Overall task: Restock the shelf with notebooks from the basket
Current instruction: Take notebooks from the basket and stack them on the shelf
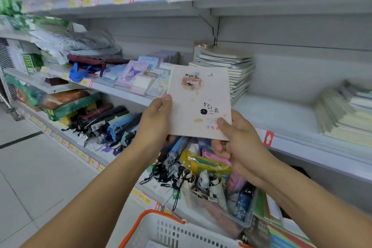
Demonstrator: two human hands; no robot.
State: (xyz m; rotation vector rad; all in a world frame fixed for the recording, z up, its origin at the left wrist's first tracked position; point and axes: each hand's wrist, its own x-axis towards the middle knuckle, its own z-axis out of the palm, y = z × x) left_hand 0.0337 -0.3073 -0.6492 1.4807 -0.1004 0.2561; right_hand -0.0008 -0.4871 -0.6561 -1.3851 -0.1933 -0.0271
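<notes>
Cream notebook (199, 102) gripped by both hands (155, 123), not shelved yet. Stacks (227, 70) sit at the shelf (302, 143) back; basket (171, 231) contents hidden.

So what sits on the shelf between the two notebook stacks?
Nothing: in the head view, the shelf is bare between the left stack and the right stack.

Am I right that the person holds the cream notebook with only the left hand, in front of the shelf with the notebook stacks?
Not quite: both hands hold it. The head view shows the left hand gripping the cream notebook at its left edge and the right hand at its lower right corner. The rest stands: it is in front of the shelf with the notebook stacks.
</notes>
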